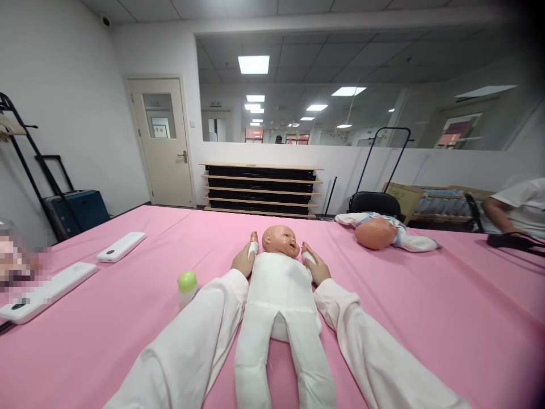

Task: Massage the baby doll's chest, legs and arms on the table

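Note:
A baby doll (281, 287) with a white cloth body lies on its back on the pink-covered table, its head away from me and turned to the right. My left hand (244, 262) is closed around the doll's arm on the left, whose small plastic hand shows above my fingers. On the other side, my right hand (318, 268) grips the doll's right-side arm. Both doll arms are raised beside the head. Left of my left forearm stands a small bottle (188, 288) with a green cap, partly hidden by my sleeve.
Two white flat devices (121, 246) lie at the table's left. A second doll (376, 233) in clothes lies at the far right. Beyond it sits a person (517, 204) in a white top, near a dark strap-like object (515, 244). Stacked shelves (260, 187) stand behind the table.

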`<state>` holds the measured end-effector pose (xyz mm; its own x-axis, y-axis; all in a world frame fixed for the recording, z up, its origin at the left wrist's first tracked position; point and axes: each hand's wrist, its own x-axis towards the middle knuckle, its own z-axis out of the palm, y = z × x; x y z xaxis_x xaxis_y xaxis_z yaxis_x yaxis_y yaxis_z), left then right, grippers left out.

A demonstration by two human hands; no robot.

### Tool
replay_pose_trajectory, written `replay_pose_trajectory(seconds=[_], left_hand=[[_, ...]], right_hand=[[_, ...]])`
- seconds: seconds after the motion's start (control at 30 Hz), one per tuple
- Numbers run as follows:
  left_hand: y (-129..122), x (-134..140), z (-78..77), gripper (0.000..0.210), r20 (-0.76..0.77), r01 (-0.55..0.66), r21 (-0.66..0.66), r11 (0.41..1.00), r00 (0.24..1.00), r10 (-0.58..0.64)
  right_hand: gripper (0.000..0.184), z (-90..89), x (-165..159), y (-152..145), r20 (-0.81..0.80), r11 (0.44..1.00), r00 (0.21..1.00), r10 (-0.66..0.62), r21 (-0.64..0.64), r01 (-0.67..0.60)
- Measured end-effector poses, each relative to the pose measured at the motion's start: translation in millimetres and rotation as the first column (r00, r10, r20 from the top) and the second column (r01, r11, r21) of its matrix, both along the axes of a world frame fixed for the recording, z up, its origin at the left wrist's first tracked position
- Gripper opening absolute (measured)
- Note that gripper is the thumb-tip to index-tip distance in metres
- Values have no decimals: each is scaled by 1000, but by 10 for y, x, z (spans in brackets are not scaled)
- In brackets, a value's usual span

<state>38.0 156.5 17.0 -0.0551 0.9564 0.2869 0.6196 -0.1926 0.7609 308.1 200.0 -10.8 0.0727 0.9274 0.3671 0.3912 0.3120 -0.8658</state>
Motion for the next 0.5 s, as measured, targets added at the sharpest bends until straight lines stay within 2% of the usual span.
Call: replay_pose_trajectory(seconds=[0.5], left_hand=[[9, -11, -20, 52, -31, -6, -11, 1000, 999, 6]], right_hand=[[59, -33, 14, 29, 3, 1000, 1000, 1, 18, -1]])
